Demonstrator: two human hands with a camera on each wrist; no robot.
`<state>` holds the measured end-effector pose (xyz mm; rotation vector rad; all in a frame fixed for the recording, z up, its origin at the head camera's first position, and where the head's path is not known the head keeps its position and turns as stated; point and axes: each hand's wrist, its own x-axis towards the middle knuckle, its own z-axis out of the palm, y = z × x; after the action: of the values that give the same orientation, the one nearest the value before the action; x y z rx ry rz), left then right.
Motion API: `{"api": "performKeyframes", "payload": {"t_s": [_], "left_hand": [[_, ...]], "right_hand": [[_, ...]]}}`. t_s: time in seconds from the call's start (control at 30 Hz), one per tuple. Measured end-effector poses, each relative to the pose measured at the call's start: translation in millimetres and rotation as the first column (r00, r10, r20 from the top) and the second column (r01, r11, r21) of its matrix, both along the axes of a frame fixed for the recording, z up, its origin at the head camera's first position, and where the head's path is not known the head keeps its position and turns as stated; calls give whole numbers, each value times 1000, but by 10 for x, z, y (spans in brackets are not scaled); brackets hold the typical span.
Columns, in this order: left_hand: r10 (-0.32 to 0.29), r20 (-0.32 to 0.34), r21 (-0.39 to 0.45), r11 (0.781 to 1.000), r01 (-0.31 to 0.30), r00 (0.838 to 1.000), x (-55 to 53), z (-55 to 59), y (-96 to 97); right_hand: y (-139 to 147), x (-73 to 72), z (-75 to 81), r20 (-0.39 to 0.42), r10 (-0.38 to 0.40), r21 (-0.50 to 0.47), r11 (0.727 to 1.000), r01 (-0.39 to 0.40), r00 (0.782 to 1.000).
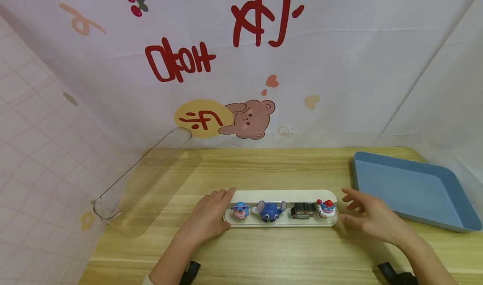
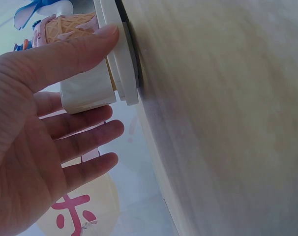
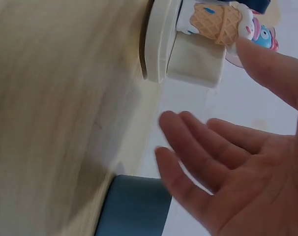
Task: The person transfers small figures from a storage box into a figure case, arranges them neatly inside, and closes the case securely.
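Observation:
A white two-step display stand lies lengthwise on the wooden table. In a row on its lower step are a blue-and-pink figure with sunglasses, a big-eared blue figure, a dark brown block-shaped figure and an ice-cream-cone figure with a red top. My left hand holds the stand's left end, thumb at the front edge and fingers at the back. Just off the right end hovers my right hand, its fingers loosely bent around nothing. The right wrist view shows a gap between its fingers and the stand.
On the left a clear plastic cover lies on the table near the tiled-pattern wall. A shallow blue tray sits at the right. Behind the table hangs a white printed cloth. Black wrist mounts show at the bottom.

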<state>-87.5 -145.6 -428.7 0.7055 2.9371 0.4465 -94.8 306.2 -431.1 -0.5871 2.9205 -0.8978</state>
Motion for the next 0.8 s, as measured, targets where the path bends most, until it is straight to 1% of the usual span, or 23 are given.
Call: {"api": "performKeyframes", "payload": {"t_s": [0.07,0.13,0.23,0.3,0.47,0.8], "left_hand": [[1,0,0,1000,-1,1000,0,0,-2],[3,0,-2,1000,-3,1000,0,-3,-4],[3,0,-3,1000,-3,1000,-1,-3,-4],[3,-2,-6,1000,-3,1000,-3,-3,-3],[3,-6,-2,1000,-3,1000,-6,-5,8],[12,-5,-10,1000,-12,1000,2,-5,6]], "right_hand": [[-5,-13,-15,73,-4,12,1000,3,997],[-10,-26,-32,141,-4,11,1000,2,990],[-10,-41,-57,212,14,1,1000,-15,977],[-3,-51,-69,232,20,6,1000,-22,972],[37,-76,-83,265,16,54,998,-32,964],[43,-90,-166,286,59,12,998,-65,956]]}}
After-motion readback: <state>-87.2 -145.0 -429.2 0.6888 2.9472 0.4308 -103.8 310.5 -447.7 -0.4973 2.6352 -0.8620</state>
